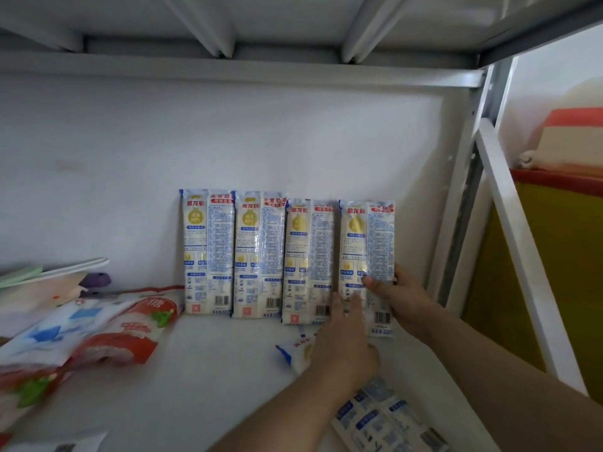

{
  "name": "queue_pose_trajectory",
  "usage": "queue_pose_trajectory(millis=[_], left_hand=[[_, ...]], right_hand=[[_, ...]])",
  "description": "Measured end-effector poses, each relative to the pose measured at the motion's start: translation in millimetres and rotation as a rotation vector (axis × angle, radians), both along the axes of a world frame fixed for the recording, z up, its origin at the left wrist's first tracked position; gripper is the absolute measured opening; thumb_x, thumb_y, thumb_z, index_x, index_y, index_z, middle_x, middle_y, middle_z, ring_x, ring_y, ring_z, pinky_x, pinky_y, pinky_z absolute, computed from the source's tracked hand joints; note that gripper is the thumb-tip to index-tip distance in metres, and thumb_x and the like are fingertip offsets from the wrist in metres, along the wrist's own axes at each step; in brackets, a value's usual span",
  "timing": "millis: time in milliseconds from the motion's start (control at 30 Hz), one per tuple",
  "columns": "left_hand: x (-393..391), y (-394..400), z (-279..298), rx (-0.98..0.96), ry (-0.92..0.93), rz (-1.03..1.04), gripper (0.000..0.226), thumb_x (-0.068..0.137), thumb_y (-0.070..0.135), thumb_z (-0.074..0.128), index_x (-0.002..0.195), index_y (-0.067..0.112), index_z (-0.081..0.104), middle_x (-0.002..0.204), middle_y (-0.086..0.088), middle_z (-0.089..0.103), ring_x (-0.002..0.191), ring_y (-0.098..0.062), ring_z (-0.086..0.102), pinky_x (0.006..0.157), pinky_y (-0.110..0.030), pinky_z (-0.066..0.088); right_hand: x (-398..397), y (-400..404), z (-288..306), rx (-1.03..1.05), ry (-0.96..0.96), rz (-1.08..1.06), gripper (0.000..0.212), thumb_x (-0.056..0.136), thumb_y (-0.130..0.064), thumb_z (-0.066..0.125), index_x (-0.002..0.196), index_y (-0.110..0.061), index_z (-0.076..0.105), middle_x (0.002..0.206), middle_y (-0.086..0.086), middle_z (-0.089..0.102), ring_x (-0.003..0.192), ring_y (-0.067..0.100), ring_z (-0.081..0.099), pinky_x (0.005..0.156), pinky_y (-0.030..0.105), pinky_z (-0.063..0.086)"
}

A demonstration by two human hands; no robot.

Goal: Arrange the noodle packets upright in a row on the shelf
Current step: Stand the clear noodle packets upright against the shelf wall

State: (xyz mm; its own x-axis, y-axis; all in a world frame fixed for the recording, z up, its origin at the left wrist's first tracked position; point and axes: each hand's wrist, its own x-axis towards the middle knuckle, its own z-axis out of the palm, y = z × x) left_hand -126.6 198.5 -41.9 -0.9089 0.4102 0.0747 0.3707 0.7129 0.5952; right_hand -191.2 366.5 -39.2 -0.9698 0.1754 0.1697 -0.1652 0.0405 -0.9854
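Several white-and-blue noodle packets stand upright in a row against the back wall of the white shelf point(202, 360). The leftmost packet point(208, 252), the second packet point(258, 254) and the third packet point(308, 261) stand free. My right hand point(403, 300) grips the rightmost packet point(367, 256) by its lower right edge. My left hand point(344, 340) rests with its fingers against the lower left of that same packet. More noodle packets lie flat on the shelf: one point(295, 352) under my left hand, another point(385, 422) at the front right.
Red-and-white sugar bags point(127, 337) and blue-and-white bags point(55, 337) lie piled at the left. Flat items and a purple object point(96, 280) sit behind them. A metal upright point(466, 177) bounds the shelf's right side, and the shelf above hangs low overhead.
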Motion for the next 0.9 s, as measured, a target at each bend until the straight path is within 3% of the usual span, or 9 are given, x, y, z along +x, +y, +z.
queue_pose_trajectory(millis=[100, 267, 433, 633, 700, 767, 833, 900], left_hand=[[-6.5, 7.1, 1.8, -0.024, -0.031, 0.013, 0.091, 0.094, 0.026, 0.057, 0.158, 0.03, -0.007, 0.165, -0.001, -0.021, 0.151, -0.031, 0.016, 0.117, -0.042, 0.029], [-11.5, 11.4, 1.6, -0.067, -0.016, 0.038, 0.091, 0.094, 0.024, 0.058, 0.159, 0.026, -0.006, 0.165, -0.004, -0.021, 0.151, -0.031, 0.016, 0.118, -0.042, 0.026], [-15.6, 11.8, -1.3, -0.09, 0.01, 0.044, 0.092, 0.093, 0.022, 0.06, 0.159, 0.023, -0.004, 0.165, -0.003, -0.021, 0.151, -0.031, 0.015, 0.118, -0.041, 0.026], [-24.6, 4.1, -7.1, -0.146, 0.108, 0.032, 0.087, 0.092, 0.024, 0.057, 0.159, 0.022, 0.002, 0.163, -0.004, -0.004, 0.147, -0.032, 0.014, 0.117, -0.041, 0.028], [-24.9, 3.2, -9.9, -0.174, 0.105, 0.026, 0.086, 0.093, 0.026, 0.055, 0.159, 0.023, 0.0, 0.165, -0.004, -0.008, 0.15, -0.032, 0.007, 0.119, -0.043, 0.021], [-23.4, 3.7, -11.5, -0.179, 0.1, 0.025, 0.083, 0.095, 0.028, 0.053, 0.159, 0.024, 0.0, 0.165, -0.004, -0.01, 0.151, -0.03, 0.003, 0.12, -0.043, 0.017], [-22.0, 3.0, -12.7, -0.162, 0.108, 0.032, 0.078, 0.097, 0.031, 0.05, 0.159, 0.024, 0.002, 0.165, -0.004, -0.008, 0.151, -0.03, 0.006, 0.119, -0.042, 0.018], [-21.0, 0.9, -14.1, -0.132, 0.136, 0.039, 0.07, 0.099, 0.032, 0.047, 0.158, 0.023, 0.012, 0.164, -0.005, 0.003, 0.147, -0.03, 0.018, 0.118, -0.042, 0.022]], right_hand=[[-8.8, 2.5, 2.1, 0.024, -0.018, 0.025, 0.043, 0.093, -0.014, 0.074, 0.134, -0.02, 0.063, 0.128, 0.009, 0.074, 0.115, 0.03, 0.071, 0.103, 0.053, 0.055], [-19.0, 3.6, -4.6, 0.018, -0.022, 0.052, 0.049, 0.093, -0.014, 0.073, 0.14, -0.017, 0.06, 0.129, 0.008, 0.074, 0.117, 0.03, 0.071, 0.104, 0.053, 0.054], [-25.3, 2.7, -3.8, 0.038, -0.051, 0.056, 0.044, 0.094, -0.016, 0.073, 0.137, -0.016, 0.061, 0.125, 0.011, 0.075, 0.113, 0.034, 0.072, 0.102, 0.059, 0.054], [-22.9, -8.6, 4.5, 0.085, -0.067, 0.043, 0.051, 0.093, -0.024, 0.074, 0.14, -0.016, 0.057, 0.131, 0.009, 0.071, 0.115, 0.029, 0.07, 0.102, 0.052, 0.055], [-19.8, -10.2, 6.7, 0.111, -0.081, -0.017, 0.047, 0.092, -0.027, 0.076, 0.133, -0.014, 0.059, 0.124, 0.007, 0.071, 0.108, 0.026, 0.069, 0.094, 0.045, 0.057], [-16.3, -10.5, 7.7, 0.124, -0.097, -0.105, 0.048, 0.088, -0.031, 0.08, 0.126, -0.011, 0.06, 0.115, 0.007, 0.07, 0.093, 0.019, 0.068, 0.076, 0.032, 0.056], [-12.7, -11.7, 7.5, 0.13, -0.109, -0.167, 0.053, 0.086, -0.034, 0.082, 0.127, -0.007, 0.061, 0.109, 0.007, 0.071, 0.081, 0.011, 0.066, 0.059, 0.022, 0.05], [-8.0, -13.0, 7.8, 0.148, -0.125, -0.197, 0.054, 0.085, -0.035, 0.082, 0.127, -0.006, 0.062, 0.102, 0.004, 0.07, 0.076, 0.007, 0.064, 0.054, 0.019, 0.046]])
